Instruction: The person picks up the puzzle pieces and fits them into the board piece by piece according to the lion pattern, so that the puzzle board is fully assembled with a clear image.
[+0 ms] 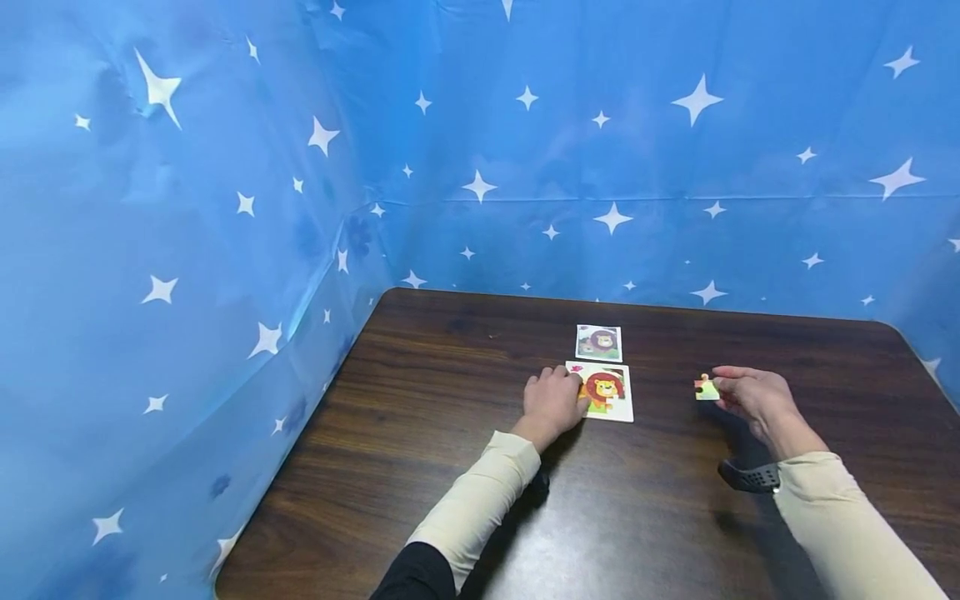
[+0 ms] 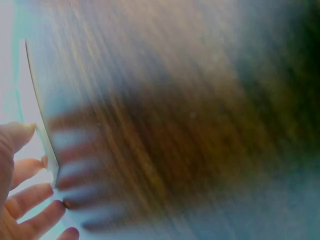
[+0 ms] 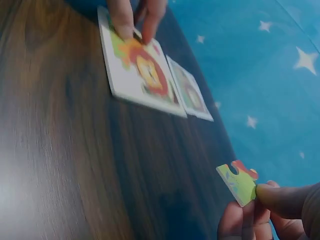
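A lion jigsaw puzzle in a white square tray (image 1: 621, 412) lies flat on the table, with a bare white patch at its lower right. My left hand (image 1: 553, 400) rests at the tray's left side, and its thumb and index fingertip touch the puzzle. In the left wrist view, the fingers (image 2: 37, 217) spread loosely by the tray's edge. Off to the right, my right hand (image 1: 757, 404) pinches a jigsaw piece (image 3: 241, 185) between thumb and fingers, held up above the table. The piece is yellow-green with some red and has a rounded knob and a notch.
Just behind the tray lies a smaller picture card (image 1: 599, 342) with the same lion. The dark wood table (image 1: 450, 400) has rounded corners at the back. A blue curtain (image 1: 637, 167) with white stars hangs behind it and along the left.
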Action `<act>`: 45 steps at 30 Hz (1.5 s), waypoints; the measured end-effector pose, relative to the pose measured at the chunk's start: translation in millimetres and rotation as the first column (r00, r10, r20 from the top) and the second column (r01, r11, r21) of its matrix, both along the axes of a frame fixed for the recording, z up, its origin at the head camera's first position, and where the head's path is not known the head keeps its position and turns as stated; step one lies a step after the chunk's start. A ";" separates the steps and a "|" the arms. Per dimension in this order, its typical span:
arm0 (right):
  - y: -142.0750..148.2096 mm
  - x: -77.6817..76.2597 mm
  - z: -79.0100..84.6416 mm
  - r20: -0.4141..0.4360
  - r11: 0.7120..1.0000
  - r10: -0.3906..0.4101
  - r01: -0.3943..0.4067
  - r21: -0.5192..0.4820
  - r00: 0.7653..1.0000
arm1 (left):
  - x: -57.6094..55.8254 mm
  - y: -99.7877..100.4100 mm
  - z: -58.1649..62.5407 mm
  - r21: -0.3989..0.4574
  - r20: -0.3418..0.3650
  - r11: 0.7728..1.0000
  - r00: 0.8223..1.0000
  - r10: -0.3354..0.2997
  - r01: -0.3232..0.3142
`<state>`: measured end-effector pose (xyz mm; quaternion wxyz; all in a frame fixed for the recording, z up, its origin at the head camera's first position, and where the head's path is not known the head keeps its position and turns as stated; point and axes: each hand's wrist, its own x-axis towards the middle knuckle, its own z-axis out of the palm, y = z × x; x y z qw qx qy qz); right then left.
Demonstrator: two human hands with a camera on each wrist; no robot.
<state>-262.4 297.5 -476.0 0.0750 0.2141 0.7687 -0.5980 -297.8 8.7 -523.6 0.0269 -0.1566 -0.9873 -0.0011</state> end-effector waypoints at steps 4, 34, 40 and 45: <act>-28.2 -7.8 -5.6 0.002 1.000 -0.015 0.015 0.012 1.000 | 0.0 1.6 -1.2 -0.008 0.000 1.000 1.000 -0.009 0.009; -121.8 -20.7 -31.3 0.024 0.992 -0.022 0.019 0.128 0.999 | -0.3 0.6 -3.1 -0.014 0.003 1.000 1.000 -0.002 0.002; -127.5 -20.9 -30.9 0.006 0.986 -0.043 0.042 0.161 0.999 | -1.7 0.1 -0.7 -0.014 0.009 1.000 1.000 0.003 -0.003; -128.9 -16.7 -32.7 -0.001 0.981 -0.040 0.039 0.188 0.999 | 0.0 -0.3 -2.1 -0.021 0.024 1.000 1.000 0.004 -0.004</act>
